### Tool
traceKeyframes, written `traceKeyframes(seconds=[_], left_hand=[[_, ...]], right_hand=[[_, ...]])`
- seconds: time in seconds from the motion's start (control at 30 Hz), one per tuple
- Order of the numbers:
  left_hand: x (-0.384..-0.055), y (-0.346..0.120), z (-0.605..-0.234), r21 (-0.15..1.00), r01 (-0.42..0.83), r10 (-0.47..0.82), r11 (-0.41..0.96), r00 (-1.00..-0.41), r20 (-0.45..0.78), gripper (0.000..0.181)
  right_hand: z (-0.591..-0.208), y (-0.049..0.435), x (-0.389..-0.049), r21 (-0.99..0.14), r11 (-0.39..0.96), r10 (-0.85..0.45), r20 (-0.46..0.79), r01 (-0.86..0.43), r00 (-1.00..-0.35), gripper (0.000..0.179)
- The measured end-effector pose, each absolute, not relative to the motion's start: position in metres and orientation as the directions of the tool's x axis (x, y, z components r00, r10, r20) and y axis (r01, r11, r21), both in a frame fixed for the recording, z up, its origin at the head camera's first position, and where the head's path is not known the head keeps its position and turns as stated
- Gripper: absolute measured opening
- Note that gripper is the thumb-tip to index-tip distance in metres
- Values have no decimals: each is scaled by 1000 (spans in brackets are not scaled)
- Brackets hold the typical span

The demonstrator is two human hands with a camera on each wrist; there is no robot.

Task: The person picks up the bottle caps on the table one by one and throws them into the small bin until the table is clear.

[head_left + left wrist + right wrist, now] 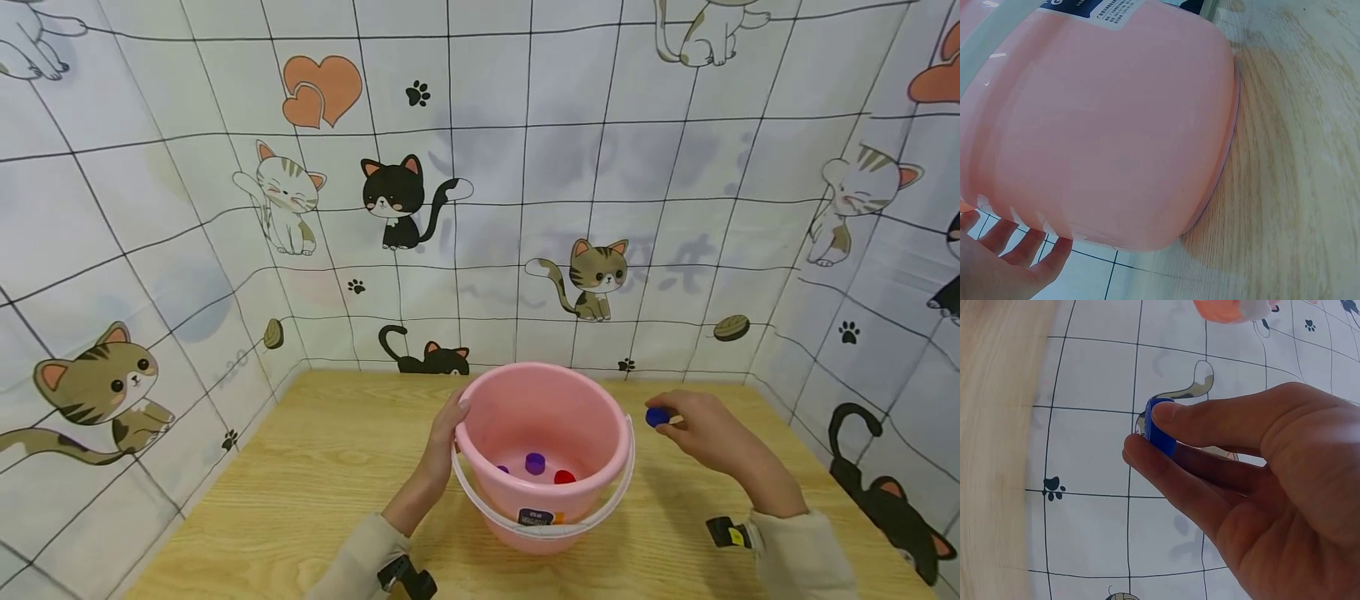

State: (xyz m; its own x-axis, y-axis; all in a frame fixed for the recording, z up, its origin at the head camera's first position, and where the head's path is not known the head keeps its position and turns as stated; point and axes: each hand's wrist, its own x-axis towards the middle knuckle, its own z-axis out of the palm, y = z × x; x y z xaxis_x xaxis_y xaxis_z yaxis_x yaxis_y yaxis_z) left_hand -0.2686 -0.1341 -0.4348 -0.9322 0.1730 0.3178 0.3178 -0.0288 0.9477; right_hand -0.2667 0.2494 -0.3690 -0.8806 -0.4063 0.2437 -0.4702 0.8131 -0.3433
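Observation:
A pink bucket (543, 500) with a white handle (592, 523) hanging at its front stands upright on the wooden table. My left hand (442, 442) holds the bucket at the left of its rim; in the left wrist view its fingertips (1057, 253) lie against the outer wall. To the right of the bucket, my right hand (708, 429) pinches a blue bottle cap (1161, 431) between thumb and fingers, above the table. Inside the bucket lie a blue-purple cap (535, 463) and a red cap (565, 477). Another blue-purple piece (502, 469) is mostly hidden by the front rim.
The wooden table (322, 467) reaches back to a white wall cloth (495, 183) with black grid lines and cartoon cats. Similar cloth rises on the left and right sides. A printed label (536, 517) is on the bucket's front.

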Motion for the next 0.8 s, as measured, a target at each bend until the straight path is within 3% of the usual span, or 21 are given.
traceKeyframes(seconds=[0.8], left_hand=[[-267,-134,-434,945,327,176,-29,-929,327,52]], right_hand=[[-361,246,-271,-321,808,-424,263,-494,-866,31]])
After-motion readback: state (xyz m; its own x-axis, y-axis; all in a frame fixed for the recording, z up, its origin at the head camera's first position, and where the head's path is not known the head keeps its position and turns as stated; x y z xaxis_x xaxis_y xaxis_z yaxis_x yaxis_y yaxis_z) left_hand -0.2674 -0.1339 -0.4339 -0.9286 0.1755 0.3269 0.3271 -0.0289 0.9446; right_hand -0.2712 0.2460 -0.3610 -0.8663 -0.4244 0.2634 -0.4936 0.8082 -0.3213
